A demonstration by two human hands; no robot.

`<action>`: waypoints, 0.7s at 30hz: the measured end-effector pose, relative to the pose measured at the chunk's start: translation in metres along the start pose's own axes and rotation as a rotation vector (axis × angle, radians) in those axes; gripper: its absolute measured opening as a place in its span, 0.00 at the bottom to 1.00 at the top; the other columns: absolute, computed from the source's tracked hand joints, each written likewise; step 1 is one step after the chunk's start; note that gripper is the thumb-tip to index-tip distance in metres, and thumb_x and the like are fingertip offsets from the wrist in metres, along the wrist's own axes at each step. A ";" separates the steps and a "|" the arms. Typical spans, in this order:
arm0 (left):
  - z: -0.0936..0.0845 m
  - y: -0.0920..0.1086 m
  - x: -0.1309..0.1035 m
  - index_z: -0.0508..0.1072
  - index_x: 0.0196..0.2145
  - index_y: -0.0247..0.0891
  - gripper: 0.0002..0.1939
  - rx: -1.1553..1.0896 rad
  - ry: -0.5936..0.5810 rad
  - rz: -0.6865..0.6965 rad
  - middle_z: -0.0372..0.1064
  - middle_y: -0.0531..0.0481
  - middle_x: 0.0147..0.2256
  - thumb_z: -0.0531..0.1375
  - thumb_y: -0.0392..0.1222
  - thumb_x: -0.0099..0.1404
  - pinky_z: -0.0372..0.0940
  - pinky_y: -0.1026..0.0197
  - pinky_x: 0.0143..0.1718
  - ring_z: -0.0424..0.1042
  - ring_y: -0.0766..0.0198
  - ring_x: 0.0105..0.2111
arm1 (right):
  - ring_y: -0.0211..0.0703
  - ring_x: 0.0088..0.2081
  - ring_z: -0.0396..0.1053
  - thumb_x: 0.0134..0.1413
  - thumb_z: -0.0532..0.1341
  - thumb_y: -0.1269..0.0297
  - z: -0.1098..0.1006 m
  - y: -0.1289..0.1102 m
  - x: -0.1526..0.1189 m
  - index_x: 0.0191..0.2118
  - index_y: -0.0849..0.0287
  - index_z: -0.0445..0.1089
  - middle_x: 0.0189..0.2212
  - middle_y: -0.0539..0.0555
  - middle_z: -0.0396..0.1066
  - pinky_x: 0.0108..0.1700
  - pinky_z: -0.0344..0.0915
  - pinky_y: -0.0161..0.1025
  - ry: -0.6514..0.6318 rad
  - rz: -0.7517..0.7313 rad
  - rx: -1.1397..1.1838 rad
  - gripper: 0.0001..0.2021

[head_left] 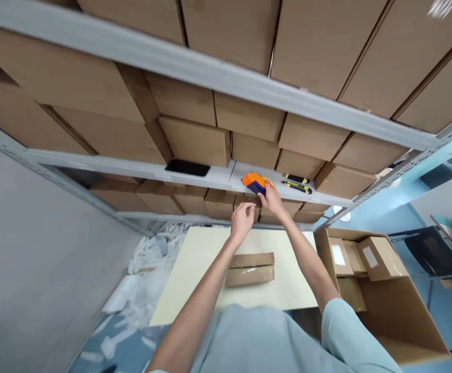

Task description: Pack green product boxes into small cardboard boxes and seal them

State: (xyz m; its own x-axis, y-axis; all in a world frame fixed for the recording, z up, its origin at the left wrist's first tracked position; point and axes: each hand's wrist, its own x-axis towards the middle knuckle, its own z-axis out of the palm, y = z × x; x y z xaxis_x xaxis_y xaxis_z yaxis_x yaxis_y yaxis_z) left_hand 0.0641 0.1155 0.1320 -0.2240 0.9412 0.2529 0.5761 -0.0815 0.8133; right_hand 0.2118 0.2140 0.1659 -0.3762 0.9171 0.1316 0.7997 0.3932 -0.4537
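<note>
My right hand (271, 199) is closed around an orange and dark blue tape dispenser (256, 182) at the edge of the middle shelf. Just left of it and lower, my left hand (243, 220) has its fingers pinched together; whether anything thin is between them I cannot make out. Below both hands, a small cardboard box (250, 269) with shiny tape along it lies on the cream tabletop (195, 280). Two black and yellow utility knives (298, 187) rest on the shelf to the right of the dispenser.
A dark phone-like slab (187, 167) lies on the metal shelf (222, 173), before stacked cartons (195, 140). At right stands a large open carton (400, 316) holding several smaller boxes. White scraps (148, 264) cover the floor at left beside the wall (35, 248).
</note>
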 end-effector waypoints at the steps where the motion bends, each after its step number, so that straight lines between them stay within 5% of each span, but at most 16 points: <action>1: -0.001 -0.009 -0.023 0.82 0.45 0.41 0.12 -0.084 0.018 -0.033 0.84 0.42 0.48 0.58 0.41 0.77 0.75 0.52 0.58 0.83 0.53 0.50 | 0.58 0.58 0.77 0.79 0.58 0.58 0.012 0.004 -0.026 0.67 0.64 0.67 0.60 0.70 0.79 0.64 0.73 0.53 0.025 -0.012 0.182 0.21; 5: -0.009 -0.031 -0.117 0.83 0.40 0.42 0.11 -0.291 0.033 -0.198 0.85 0.46 0.43 0.62 0.49 0.74 0.77 0.52 0.56 0.83 0.55 0.46 | 0.52 0.51 0.79 0.73 0.65 0.41 0.063 0.007 -0.147 0.60 0.57 0.69 0.52 0.60 0.81 0.58 0.77 0.48 -0.045 0.077 0.801 0.26; 10: -0.014 -0.033 -0.193 0.83 0.39 0.42 0.10 -0.323 -0.032 -0.291 0.84 0.46 0.41 0.61 0.46 0.71 0.79 0.51 0.53 0.83 0.55 0.44 | 0.53 0.59 0.79 0.64 0.68 0.28 0.095 -0.012 -0.247 0.60 0.55 0.71 0.56 0.60 0.81 0.66 0.75 0.50 -0.183 0.311 1.037 0.37; 14: -0.019 -0.024 -0.219 0.84 0.44 0.42 0.11 -0.321 -0.012 -0.342 0.84 0.45 0.43 0.63 0.47 0.71 0.80 0.51 0.53 0.83 0.55 0.45 | 0.53 0.63 0.77 0.65 0.65 0.24 0.103 -0.019 -0.273 0.64 0.55 0.70 0.61 0.63 0.79 0.71 0.72 0.50 -0.234 0.330 0.990 0.40; 21: -0.026 -0.015 -0.237 0.84 0.49 0.41 0.17 -0.427 0.019 -0.371 0.84 0.43 0.49 0.67 0.55 0.73 0.81 0.48 0.57 0.85 0.55 0.46 | 0.55 0.64 0.74 0.70 0.62 0.27 0.100 -0.026 -0.279 0.65 0.56 0.70 0.60 0.62 0.78 0.72 0.71 0.52 -0.209 0.268 0.934 0.37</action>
State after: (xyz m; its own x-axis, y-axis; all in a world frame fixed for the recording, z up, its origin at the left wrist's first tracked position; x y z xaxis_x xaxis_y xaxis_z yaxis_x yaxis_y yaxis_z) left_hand 0.0882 -0.1147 0.0736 -0.3676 0.9261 -0.0844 0.0871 0.1247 0.9884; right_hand 0.2489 -0.0588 0.0527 -0.3840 0.9026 -0.1943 0.2147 -0.1173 -0.9696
